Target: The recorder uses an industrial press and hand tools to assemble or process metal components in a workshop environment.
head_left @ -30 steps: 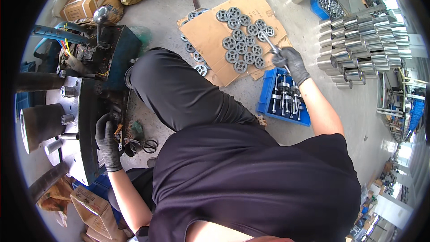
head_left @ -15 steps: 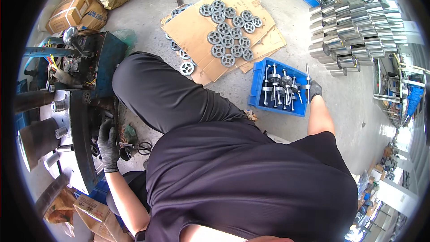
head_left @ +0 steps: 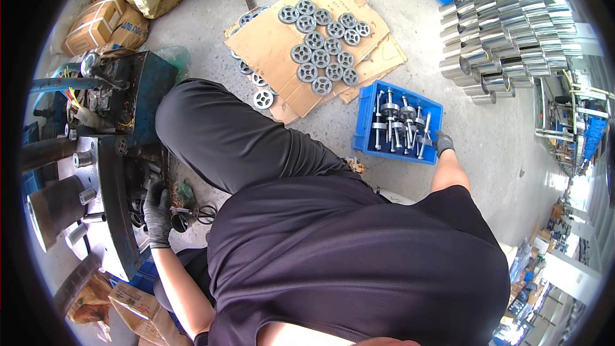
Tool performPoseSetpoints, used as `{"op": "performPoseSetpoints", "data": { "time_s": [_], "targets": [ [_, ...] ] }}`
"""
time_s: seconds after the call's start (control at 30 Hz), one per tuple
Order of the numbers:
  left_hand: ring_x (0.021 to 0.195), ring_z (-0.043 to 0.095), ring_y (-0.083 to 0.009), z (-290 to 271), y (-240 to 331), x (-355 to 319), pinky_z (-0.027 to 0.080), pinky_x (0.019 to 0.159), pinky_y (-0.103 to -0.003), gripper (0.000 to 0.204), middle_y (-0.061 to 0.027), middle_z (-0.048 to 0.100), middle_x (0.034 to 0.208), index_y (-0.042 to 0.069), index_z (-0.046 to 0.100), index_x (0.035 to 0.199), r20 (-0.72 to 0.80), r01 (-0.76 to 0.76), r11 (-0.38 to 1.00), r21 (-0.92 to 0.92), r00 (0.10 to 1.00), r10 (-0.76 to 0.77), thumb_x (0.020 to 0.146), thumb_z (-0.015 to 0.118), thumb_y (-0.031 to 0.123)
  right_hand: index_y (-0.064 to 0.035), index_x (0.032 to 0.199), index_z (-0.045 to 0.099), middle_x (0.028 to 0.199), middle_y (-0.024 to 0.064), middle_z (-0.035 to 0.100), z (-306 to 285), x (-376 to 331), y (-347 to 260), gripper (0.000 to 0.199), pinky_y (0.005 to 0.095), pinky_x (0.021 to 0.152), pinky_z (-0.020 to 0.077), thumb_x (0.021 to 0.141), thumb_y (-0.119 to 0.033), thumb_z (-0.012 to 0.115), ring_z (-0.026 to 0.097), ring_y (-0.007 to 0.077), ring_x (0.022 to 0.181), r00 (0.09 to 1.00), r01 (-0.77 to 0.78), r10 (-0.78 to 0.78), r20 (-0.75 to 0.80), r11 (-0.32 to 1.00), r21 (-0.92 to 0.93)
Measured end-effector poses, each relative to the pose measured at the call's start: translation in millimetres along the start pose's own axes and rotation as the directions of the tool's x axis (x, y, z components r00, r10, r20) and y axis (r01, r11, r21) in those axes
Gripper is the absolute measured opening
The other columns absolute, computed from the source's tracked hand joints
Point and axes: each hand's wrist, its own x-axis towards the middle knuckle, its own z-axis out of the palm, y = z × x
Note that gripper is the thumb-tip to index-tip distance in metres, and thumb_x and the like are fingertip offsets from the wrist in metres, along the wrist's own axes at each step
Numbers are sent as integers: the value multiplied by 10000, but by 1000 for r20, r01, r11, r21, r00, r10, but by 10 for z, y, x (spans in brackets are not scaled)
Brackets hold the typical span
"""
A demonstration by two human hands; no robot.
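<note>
Grey gloving is covering the right hand [head_left: 443,143], now hovering at the right rim of the blue bin [head_left: 364,118], fingers bending inward; whether they're gripping anything, I can't tell. One second ago this hand was holding a shaft over the wheels beyond the bin; half a second ago it was swinging one beside that right rim. Now a metal shaft [head_left: 425,136] is lying inside, along the bin's right wall, its long axis running away from the wearer, far end tipping slightly right. More shafts [head_left: 391,110] are crowding the bin's middle, most pointing the same way.

Well left of the bin, the gloved left hand [head_left: 157,214] is hanging by the machine [head_left: 109,211], fingers loosely curving; its hold isn't showing clearly. Between bin and machine, a bent leg [head_left: 224,128] is blocking the way. Beyond the bin and leftward, cardboard [head_left: 256,45] is carrying spoked wheels [head_left: 321,58]; beyond it and rightward, shiny cylinders [head_left: 496,38] are standing stacked.
</note>
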Motion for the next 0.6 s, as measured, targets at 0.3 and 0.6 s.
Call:
{"op": "performPoseSetpoints", "data": {
  "time_s": [0.3,0.6],
  "targets": [
    [1153,645,-175,-11,567,152,498,1043,-315,317,-88,704,1227,-28,622,1348,-96,-221,974,-43,972,216,1033,613,1,-49,1031,767,876,109,743,92,281,-1505,240,367,753,535,935,-235,647,670,210,799,706,676,-607,-366,732,91],
    [1050,703,-177,-1245,709,-1521,556,956,-317,302,-111,746,1157,-22,653,1322,-849,-387,871,-304,525,-63,1039,643,83,45,1348,621,1184,116,727,964,-4061,-4756,337,360,1032,532,1076,-154,611,682,201,1120,75,755,-997,-32,36,655]
  ]
}}
